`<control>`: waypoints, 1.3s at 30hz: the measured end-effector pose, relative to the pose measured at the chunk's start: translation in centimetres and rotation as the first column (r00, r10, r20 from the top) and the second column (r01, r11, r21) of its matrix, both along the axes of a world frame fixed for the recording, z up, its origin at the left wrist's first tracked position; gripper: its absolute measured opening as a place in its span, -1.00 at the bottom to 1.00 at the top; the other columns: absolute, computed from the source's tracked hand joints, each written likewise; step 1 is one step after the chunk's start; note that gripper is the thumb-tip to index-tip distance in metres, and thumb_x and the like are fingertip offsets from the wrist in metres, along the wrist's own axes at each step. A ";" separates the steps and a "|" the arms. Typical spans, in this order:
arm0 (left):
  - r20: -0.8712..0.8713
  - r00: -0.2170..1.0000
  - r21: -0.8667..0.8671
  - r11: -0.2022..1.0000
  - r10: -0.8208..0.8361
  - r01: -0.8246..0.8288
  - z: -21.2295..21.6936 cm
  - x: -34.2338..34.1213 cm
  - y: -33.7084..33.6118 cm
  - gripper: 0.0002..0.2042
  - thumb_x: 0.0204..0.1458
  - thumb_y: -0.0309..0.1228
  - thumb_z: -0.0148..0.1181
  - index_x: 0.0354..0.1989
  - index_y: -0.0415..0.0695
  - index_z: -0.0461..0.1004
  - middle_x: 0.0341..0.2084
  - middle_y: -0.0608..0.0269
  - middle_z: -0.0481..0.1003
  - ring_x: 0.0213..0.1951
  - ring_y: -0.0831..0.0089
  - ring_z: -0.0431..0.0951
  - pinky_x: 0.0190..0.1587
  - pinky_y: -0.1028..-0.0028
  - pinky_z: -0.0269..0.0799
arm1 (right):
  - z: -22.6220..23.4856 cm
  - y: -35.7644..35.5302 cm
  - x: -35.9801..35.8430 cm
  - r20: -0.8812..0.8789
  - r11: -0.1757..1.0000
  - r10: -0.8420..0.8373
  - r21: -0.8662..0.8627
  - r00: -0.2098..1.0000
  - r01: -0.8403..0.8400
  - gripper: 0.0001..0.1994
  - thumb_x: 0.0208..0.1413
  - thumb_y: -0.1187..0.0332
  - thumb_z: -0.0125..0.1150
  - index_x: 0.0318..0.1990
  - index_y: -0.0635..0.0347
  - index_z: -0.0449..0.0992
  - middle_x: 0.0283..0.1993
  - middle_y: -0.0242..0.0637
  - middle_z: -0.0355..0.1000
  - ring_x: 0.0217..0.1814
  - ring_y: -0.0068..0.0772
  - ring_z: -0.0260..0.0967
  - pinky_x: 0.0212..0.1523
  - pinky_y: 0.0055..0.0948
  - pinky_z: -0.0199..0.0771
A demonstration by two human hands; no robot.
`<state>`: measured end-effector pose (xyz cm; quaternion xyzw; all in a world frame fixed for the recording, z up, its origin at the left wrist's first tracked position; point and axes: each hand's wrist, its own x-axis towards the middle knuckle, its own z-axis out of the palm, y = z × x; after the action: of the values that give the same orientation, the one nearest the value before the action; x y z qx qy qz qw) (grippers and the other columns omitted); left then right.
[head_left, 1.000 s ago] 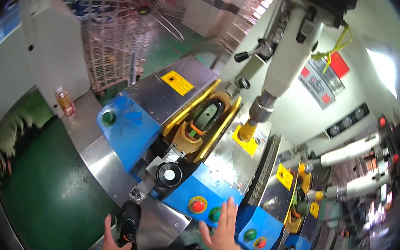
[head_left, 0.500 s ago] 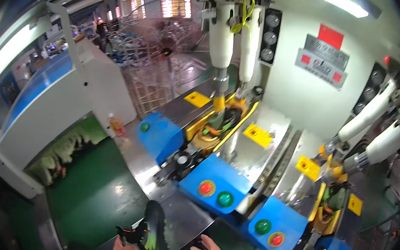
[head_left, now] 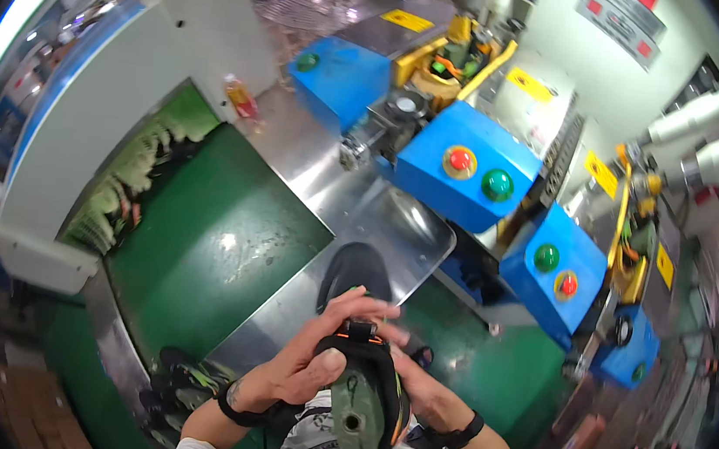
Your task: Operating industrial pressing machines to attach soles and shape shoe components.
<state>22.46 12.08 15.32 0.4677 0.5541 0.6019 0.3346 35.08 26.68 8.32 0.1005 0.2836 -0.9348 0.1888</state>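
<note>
Close to my body, a black shoe (head_left: 398, 404) with orange edging is held between both hands, on a green last (head_left: 362, 405) with a round hole in its top. My left hand (head_left: 302, 354) presses against its left side, thumb near the collar and fingers reaching over the front. On the other side my right hand (head_left: 415, 378) is closed against it, its fingers partly hidden. A dark rounded sole shape (head_left: 357, 268) shows beyond the fingers; the hands cover where it joins the shoe.
A green conveyor belt (head_left: 210, 226) runs left from under a fringed machine opening, beside a metal ledge (head_left: 330, 169). Ahead stands a pressing machine with blue button boxes (head_left: 471, 162). A bottle (head_left: 239, 98) stands by the ledge. More shoes (head_left: 185, 381) sit at lower left.
The view has tipped downward. The shoe, earlier in my left hand with its sole showing, is now upright near my body. My right hand, earlier apart and open, has come onto it.
</note>
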 end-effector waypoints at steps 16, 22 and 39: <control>0.741 0.653 -0.115 0.928 -0.158 0.355 0.2 4.9 0.3 -0.66 0.16 -0.18 0.02 -0.14 -0.26 0.38 -0.31 0.12 0.49 -0.21 0.35 0.49 0.05 0.36 0.31 | 3.6 -10.9 10.5 0.181 0.814 -0.502 -0.232 0.846 0.533 -0.33 0.22 -0.15 -0.05 0.25 0.23 0.19 0.18 -0.21 0.34 0.11 -0.46 0.37 0.14 -0.36 0.41; 0.800 0.594 -0.189 0.905 -0.084 0.382 -6.1 7.3 -0.1 -0.74 0.22 -0.12 -0.04 -0.30 -0.05 0.35 -0.37 0.22 0.31 -0.16 0.23 0.30 0.06 0.14 0.19 | 0.0 -16.8 23.3 -0.281 0.019 -0.780 0.883 0.560 0.469 -0.41 0.14 -0.02 0.15 0.09 0.37 0.34 -0.01 -0.10 0.46 -0.04 -0.38 0.43 -0.05 -0.39 0.46; 0.492 0.430 0.382 0.631 -0.757 0.675 2.6 21.7 11.5 -0.77 0.11 -0.16 -0.01 -0.46 -0.02 0.34 -0.64 0.36 0.35 -0.44 0.40 0.40 0.00 0.16 0.29 | 21.8 -22.0 60.0 -0.905 -0.337 -0.241 0.418 -0.352 -0.844 -0.14 -0.20 0.23 0.36 0.23 0.51 0.08 0.05 0.19 0.33 0.04 0.18 0.35 0.09 -0.14 0.37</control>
<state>44.15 23.60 17.94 0.4563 0.1221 0.5517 0.6874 95.05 4.68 30.10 -0.7434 -0.2531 -0.3024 0.5402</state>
